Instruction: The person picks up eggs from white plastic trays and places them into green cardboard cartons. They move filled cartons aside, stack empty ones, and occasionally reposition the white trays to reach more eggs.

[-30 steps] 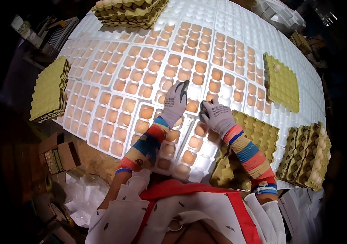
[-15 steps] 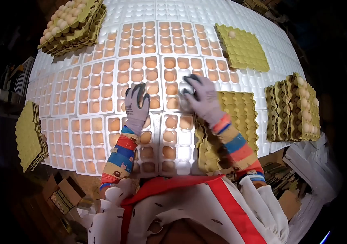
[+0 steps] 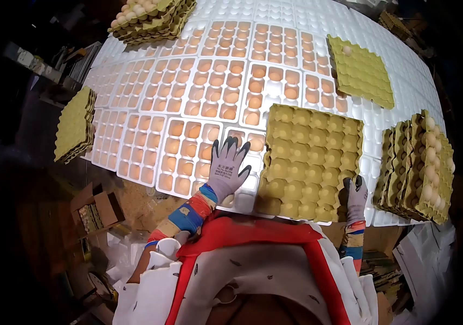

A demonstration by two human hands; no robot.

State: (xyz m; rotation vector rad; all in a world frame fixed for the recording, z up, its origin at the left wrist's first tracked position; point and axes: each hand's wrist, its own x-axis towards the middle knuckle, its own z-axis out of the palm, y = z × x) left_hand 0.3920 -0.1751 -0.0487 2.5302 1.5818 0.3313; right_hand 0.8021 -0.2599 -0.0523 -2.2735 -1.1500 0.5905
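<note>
Gloved left hand, fingers spread wide, palm flat on the white tray of eggs just left of the cardboard egg tray; gloved right hand, forearm raised, fingers clamped on that cardboard egg tray's near right corner.

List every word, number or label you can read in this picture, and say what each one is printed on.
Nothing here can be read as text.
Glove on the left hand: two short lines of dark print on the back, too blurred to read.
Glove on the right hand: no print shows.
Yellow egg tray and white foam trays: no marks visible.
</note>
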